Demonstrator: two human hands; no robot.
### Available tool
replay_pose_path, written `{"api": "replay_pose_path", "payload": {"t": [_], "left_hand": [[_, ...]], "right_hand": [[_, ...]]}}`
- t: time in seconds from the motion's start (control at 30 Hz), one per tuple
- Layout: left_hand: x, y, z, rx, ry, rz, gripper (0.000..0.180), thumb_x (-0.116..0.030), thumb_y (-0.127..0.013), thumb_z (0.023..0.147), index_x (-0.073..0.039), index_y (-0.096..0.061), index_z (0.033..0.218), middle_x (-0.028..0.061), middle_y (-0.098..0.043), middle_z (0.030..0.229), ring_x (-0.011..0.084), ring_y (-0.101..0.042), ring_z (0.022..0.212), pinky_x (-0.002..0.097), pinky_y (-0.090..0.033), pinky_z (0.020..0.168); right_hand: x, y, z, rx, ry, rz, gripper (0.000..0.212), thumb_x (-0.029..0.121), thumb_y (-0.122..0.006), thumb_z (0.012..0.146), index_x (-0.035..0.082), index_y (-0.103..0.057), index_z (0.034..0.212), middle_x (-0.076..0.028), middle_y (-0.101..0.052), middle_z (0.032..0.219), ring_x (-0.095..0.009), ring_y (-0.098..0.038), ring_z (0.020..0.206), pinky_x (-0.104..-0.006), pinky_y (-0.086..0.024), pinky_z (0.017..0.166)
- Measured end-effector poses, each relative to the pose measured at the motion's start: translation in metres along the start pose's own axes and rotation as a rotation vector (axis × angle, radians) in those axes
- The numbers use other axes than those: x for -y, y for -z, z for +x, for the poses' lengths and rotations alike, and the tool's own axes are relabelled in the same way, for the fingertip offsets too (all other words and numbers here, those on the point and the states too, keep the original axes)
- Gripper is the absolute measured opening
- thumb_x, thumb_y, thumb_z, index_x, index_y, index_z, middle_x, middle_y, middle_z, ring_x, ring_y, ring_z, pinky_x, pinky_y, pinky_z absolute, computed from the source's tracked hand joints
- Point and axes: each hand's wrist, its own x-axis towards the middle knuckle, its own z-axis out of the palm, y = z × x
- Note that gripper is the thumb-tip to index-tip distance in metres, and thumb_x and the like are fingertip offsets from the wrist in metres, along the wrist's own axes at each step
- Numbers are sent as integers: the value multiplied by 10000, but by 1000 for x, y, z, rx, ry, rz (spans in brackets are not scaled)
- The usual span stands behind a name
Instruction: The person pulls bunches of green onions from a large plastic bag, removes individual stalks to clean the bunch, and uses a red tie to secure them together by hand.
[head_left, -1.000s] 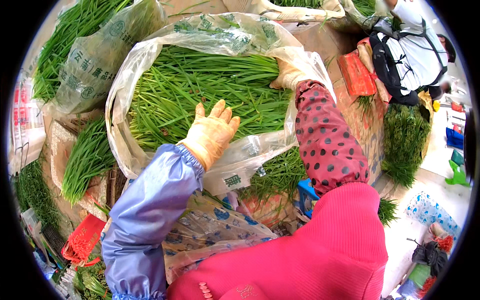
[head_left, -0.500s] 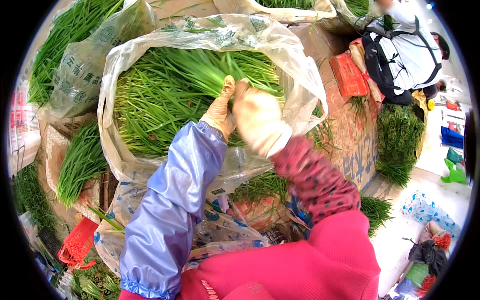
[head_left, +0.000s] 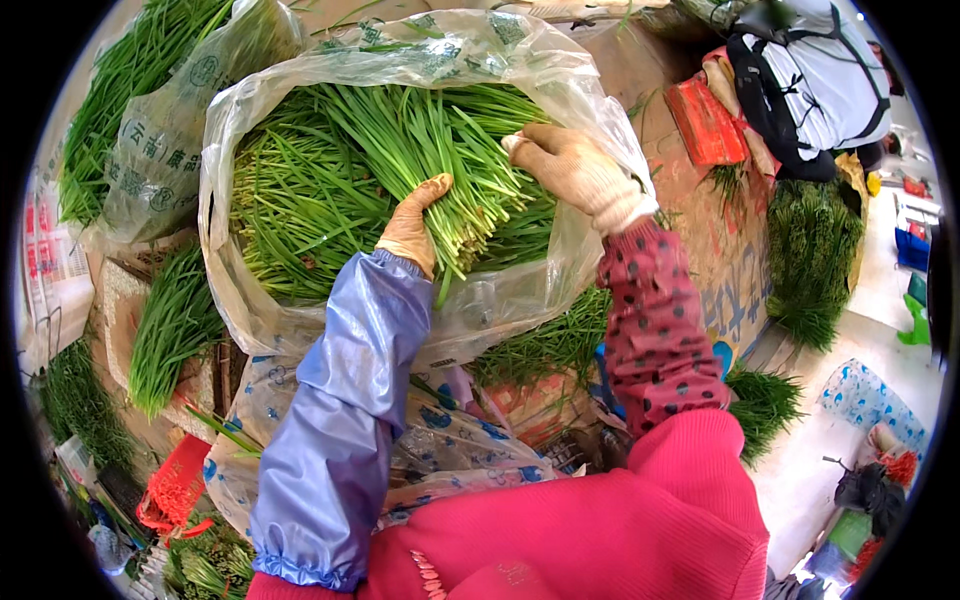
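Note:
My left hand point(head_left: 414, 226), in a pale glove, is closed around a bunch of garlic chives point(head_left: 425, 150), thumb over the stems. The bunch lies aslant, its pale cut ends pointing toward me and its leaves away. Beneath it, more chives point(head_left: 295, 210) fill a large clear plastic bag point(head_left: 562, 62) with a wide mouth. To the right of the bunch is my gloved right hand point(head_left: 590, 178), its fingers bent and pinched together close to the stems. What those fingertips hold, if anything, cannot be made out.
Another bag of greens point(head_left: 135, 90) stands at the far left, with a loose bundle point(head_left: 175, 325) below it. A red strap bundle point(head_left: 175, 485) lies at lower left. Cardboard point(head_left: 690, 235), a red packet point(head_left: 706, 122) and dark green bundles point(head_left: 815, 250) are at right.
My right hand has moved away to the right from beside my left hand. The bunch, blurred before, now lies still with its stem ends showing.

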Motion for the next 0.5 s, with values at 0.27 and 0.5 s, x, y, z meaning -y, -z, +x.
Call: {"api": "replay_pose_path", "payload": {"t": [0.27, 0.5], "left_hand": [[-19, 44, 15, 404, 229, -130, 236, -156, -689, 844, -74, -637, 1059, 140, -669, 1061, 290, -655, 965, 467, -551, 846], [-11, 64, 15, 629, 320, -219, 467, -160, -681, 818, 3, -535, 1230, 176, -612, 1188, 312, -594, 1094, 461, -444, 1004]], "right_hand": [[49, -80, -24, 96, -88, -129, 534, 381, -486, 901, -109, -447, 1112, -248, -645, 779, -371, -655, 696, -431, -525, 630], [65, -93, -43, 25, 101, -424, 545, 329, -473, 911, -179, -488, 1107, -158, -665, 707, -304, -658, 641, -415, -522, 532]]}}
